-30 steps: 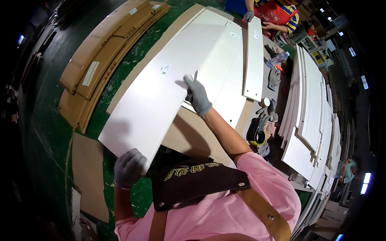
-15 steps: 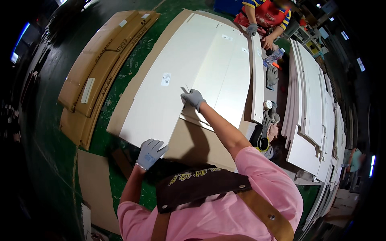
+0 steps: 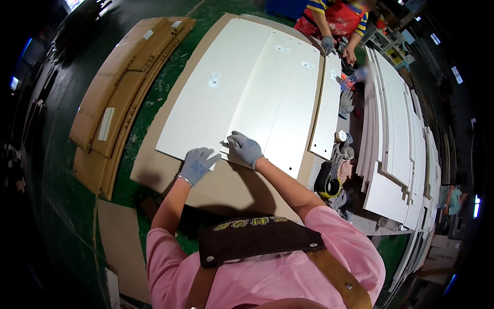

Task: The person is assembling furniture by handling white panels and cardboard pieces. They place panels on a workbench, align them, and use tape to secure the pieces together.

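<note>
Side by side on a cardboard sheet lie a wide white panel on the left and a second white panel on the right. My left hand, in a grey glove, rests with fingers apart over the near right corner of the left panel. On the near end of the right panel, by the seam, lies my right hand, also gloved, fingers stretched out to the left. Something small and dark shows at its fingertips; I cannot make out what. Farther right is a narrow white board with holes, a co-worker's gloved hand at its far end.
Brown cartons are stacked on the left. Stacked white panels stand on the right, past a strip holding loose gloves, a tape roll and a black-and-yellow roll. A co-worker in a red apron is at the far side.
The left panel's near end has shifted away from me, and the panel lies flatter. My right hand has come nearer along the seam. The narrow board has turned from its edge onto its face.
</note>
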Demonstrator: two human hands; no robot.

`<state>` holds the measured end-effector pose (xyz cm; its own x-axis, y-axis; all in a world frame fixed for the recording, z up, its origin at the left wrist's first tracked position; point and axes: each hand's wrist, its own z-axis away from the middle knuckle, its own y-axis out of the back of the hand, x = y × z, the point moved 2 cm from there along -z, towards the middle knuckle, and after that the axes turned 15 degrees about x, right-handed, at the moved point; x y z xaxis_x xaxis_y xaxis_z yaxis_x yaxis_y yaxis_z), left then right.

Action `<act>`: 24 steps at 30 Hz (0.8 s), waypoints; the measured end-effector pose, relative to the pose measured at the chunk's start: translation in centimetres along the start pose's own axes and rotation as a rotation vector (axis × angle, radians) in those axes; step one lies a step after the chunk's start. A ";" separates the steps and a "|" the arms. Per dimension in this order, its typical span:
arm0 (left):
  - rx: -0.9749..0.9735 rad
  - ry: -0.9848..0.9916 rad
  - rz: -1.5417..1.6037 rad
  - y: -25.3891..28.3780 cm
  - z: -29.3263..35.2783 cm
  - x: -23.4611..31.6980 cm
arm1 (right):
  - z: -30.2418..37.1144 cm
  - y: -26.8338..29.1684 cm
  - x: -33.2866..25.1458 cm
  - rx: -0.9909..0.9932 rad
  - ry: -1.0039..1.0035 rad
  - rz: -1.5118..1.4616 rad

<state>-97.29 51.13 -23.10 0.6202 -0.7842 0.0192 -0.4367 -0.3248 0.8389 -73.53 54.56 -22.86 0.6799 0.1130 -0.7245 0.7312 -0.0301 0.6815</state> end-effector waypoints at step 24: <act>-0.100 1.128 -0.408 -5.3 -1.3 -16.8 | 12.3 11.7 13.0 0.704 -0.619 -0.078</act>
<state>-104.54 66.67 -27.15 0.9434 0.2870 0.1661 -0.0545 -0.3600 0.9314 -55.40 43.42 -25.58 0.3881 -0.4016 -0.8295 0.5035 -0.6615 0.5558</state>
